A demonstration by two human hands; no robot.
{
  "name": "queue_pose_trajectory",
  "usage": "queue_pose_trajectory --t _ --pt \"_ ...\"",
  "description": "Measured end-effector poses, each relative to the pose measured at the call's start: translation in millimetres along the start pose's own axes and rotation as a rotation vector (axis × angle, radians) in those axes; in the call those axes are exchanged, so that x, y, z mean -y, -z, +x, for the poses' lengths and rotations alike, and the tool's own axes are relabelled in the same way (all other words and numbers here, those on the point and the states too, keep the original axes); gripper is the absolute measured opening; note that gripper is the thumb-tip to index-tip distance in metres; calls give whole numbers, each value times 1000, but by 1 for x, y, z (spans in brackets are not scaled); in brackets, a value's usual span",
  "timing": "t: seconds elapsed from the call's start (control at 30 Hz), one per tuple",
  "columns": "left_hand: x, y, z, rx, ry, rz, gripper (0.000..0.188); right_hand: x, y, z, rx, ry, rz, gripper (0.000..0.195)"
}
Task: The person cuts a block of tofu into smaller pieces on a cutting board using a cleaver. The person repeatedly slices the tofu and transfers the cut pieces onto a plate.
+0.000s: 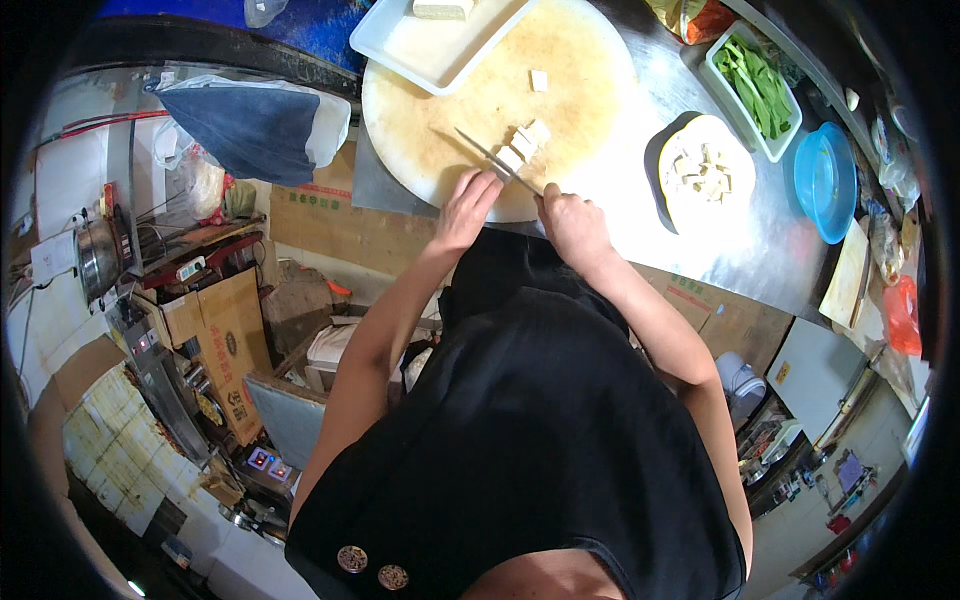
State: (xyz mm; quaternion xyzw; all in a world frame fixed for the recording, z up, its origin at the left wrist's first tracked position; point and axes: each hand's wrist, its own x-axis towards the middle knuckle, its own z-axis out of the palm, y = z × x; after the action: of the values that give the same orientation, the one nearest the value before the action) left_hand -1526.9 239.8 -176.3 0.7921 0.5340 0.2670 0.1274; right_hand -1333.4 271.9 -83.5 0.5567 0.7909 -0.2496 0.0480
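Observation:
My right hand (574,225) grips a kitchen knife (487,154), whose blade points up and left over a round cutting board (420,142). Close to the blade, the fingers of my left hand (469,206) rest near the board's front edge, by a piece of tofu (510,160). Whether they press on that piece is hard to tell. More cut tofu pieces (531,137) lie just beyond the knife, and a single tofu cube (538,80) sits farther back. A white plastic tray (435,52) overlaps the board's far left, with a tofu block (442,8) in it.
Right of the board, a plate (675,206) bears several tofu cubes (709,172) on the metal counter (637,247). Beyond it stand a plastic container (787,146) of leafy greens (754,82) and a blue plastic bowl (825,184). A dark blue cloth (247,127) hangs at left.

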Motion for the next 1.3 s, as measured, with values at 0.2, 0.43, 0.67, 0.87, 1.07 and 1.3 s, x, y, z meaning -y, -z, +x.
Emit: queue_pose_trajectory --t 0.2,0.43,0.67,0.87,1.07,1.3 --pt "-1 -1 1 42 13 38 29 -1 -54 13 -28 10 -46 20" --pt "7 -8 -2 -98 -3 -23 28 -12 -19 10 1 -12 68 24" --pt "5 -6 3 -116 -1 -12 25 -1 -36 -2 -93 28 -1 27" --pt "10 -16 0 -167 87 -58 18 -15 -54 16 -93 23 104 26" --pt "1 -22 4 -279 384 -301 42 -67 -9 24 -291 -64 408 34" --pt "-38 -46 38 -294 426 -386 70 -95 27 71 -193 -200 -136 31"
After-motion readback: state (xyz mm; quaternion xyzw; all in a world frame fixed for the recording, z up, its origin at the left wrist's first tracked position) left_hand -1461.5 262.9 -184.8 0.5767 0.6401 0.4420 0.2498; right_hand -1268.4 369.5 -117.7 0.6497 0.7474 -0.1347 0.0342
